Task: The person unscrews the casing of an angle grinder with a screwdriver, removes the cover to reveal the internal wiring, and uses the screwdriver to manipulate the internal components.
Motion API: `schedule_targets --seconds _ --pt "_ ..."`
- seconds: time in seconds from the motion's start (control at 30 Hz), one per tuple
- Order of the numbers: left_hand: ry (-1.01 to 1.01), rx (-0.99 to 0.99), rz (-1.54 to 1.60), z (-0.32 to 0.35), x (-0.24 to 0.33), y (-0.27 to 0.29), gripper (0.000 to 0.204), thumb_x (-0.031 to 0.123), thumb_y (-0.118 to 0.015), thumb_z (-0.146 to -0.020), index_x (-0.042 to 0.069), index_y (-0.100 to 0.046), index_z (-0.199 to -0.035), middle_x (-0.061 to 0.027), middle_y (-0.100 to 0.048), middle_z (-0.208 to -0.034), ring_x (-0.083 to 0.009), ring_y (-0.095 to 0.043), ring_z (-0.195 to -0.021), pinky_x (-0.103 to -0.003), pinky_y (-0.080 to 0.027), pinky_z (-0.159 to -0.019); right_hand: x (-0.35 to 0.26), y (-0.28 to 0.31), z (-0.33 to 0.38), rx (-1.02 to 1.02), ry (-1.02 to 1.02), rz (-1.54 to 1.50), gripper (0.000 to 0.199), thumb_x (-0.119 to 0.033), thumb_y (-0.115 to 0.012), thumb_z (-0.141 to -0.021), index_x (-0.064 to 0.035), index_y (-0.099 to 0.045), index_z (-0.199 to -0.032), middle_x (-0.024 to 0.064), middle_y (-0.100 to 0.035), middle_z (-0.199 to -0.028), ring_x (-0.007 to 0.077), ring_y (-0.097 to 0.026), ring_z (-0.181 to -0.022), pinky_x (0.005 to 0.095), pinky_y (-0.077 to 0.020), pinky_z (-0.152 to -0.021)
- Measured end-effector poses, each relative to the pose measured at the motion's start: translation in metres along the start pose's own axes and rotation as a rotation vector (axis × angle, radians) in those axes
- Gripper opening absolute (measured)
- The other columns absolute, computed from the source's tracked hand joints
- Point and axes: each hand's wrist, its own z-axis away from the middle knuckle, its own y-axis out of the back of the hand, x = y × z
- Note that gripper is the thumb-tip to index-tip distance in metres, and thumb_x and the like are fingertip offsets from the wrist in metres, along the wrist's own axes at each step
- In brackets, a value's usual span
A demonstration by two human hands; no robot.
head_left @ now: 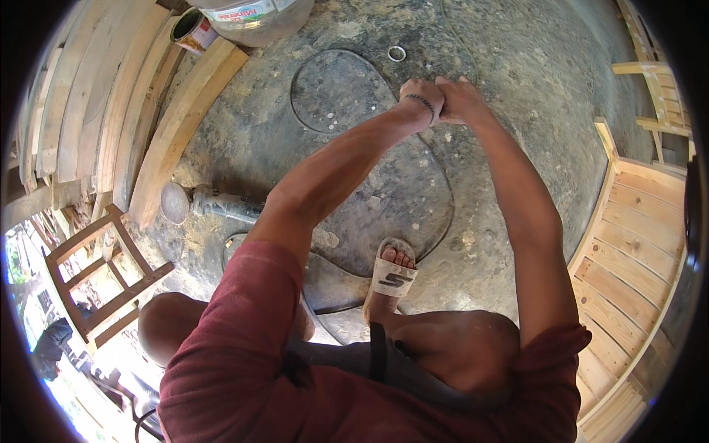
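Touching each other, the left hand (pixel 422 102) and right hand (pixel 461 100) were curled, though whether they gripped anything could not be told, while a dark cable (pixel 452 196) curved leftward and bodyward of the grip, and a pale ring (pixel 391 55) lay beyond it, slightly left.

Wooden planks (pixel 111 96), 1 open can (pixel 196 37) beside plastic container (pixel 275 23), slatted panel (pixel 634 255)
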Motion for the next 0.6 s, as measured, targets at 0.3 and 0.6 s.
schedule_targets --seconds 0.3,0.6 --pt "-0.042 0.118 -0.128 -0.010 -0.015 -0.016 0.036 0.042 -0.066 -0.086 0.009 -0.075 -0.098 -0.0150 -0.073 -0.103 -0.0328 -0.070 -0.102 -0.047 -0.054 -0.087 0.023 -0.030 0.004 0.118 -0.220 -0.486 0.070 -0.053 -0.085 -0.063 -0.0132 -0.068 -0.118 0.0098 -0.074 -0.100 0.0308 -0.067 -0.107 0.0456 -0.0488 -0.096" --pt "-0.032 0.069 -0.226 -0.033 -0.017 -0.012 0.032 0.035 -0.068 -0.088 0.006 -0.075 -0.099 -0.0157 -0.073 -0.101 -0.0328 -0.071 -0.098 -0.044 -0.058 -0.080 0.001 -0.034 0.032 0.226 -0.331 -0.449 0.087 -0.052 -0.085 -0.063 -0.0103 -0.058 -0.135 0.0119 -0.073 -0.109 0.0284 -0.066 -0.108 0.0438 -0.0356 -0.106"
